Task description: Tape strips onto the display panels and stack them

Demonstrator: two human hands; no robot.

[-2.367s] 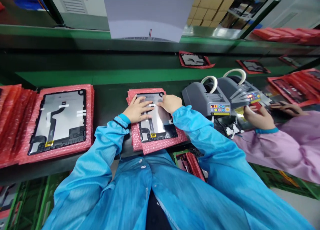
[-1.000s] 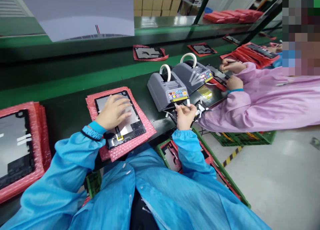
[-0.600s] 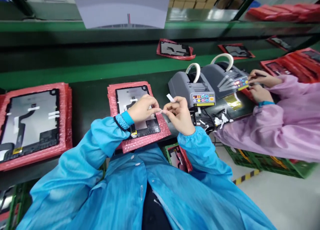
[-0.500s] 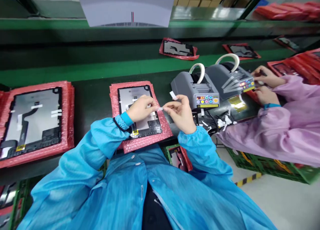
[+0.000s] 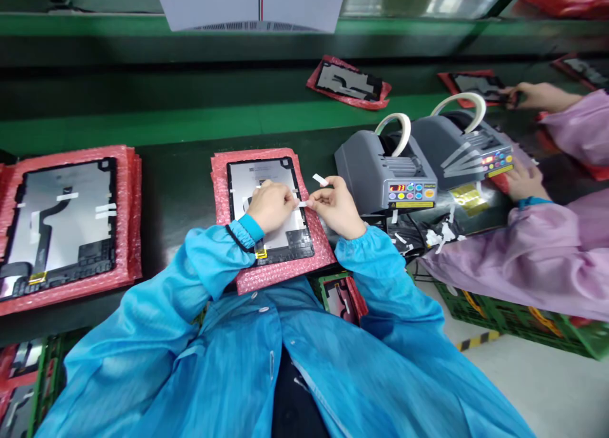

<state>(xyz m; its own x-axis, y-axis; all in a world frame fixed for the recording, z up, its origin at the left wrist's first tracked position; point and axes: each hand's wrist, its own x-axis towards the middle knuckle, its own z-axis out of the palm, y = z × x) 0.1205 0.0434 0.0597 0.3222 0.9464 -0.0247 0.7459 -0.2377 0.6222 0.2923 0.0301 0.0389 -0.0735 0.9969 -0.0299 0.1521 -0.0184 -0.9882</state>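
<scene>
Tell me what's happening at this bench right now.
A person in a blue smock works over a tablet back panel lying on red bubble wrap. The left hand and right hand pinch a short white tape strip between them just above the panel; a second strip sticks to a right fingertip. Two grey tape dispensers stand to the right. A co-worker in a pink sleeve works beside them.
</scene>
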